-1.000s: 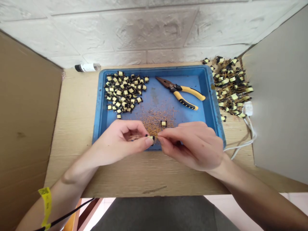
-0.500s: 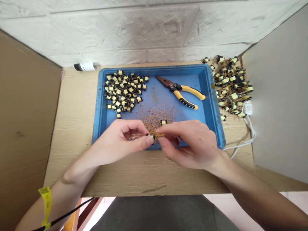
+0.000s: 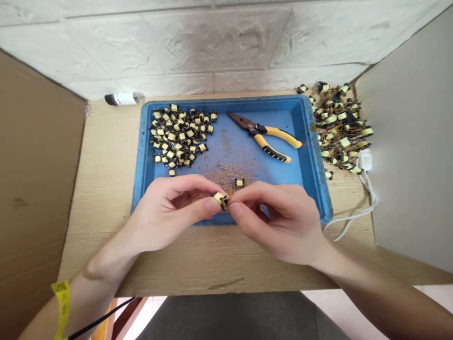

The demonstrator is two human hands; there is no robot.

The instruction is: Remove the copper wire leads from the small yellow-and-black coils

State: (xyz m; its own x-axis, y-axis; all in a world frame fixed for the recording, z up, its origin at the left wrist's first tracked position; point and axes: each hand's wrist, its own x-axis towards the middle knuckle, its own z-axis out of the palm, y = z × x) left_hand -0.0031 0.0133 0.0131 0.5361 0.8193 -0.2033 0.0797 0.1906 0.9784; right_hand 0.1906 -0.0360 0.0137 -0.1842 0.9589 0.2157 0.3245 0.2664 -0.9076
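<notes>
My left hand [image 3: 173, 208] pinches a small transformer coil [image 3: 220, 198], black at its ends with yellow tape round the middle, between thumb and forefinger. Thin copper-coloured wires trail from it toward the left palm. My right hand [image 3: 279, 215] is closed at the coil's right end, thumb and forefinger pressed together on its thin wire leads, which the fingertips mostly hide. Just beyond the fingers another coil [image 3: 239, 183] lies in the blue tray [image 3: 137, 170], amid a scatter of copper wire clippings [image 3: 226, 172].
A heap of coils [image 3: 180, 134] fills the tray's left side. Yellow-and-black long-nose pliers [image 3: 264, 134] lie at its right. Outside, coils with long wires [image 3: 341, 127] are piled by a white cable [image 3: 370, 193]. A small black-capped bottle [image 3: 124, 98] lies at back left.
The coil in my left hand has turned, showing more of its yellow tape. My right fingertips have closed in against its end. The view has shifted slightly.
</notes>
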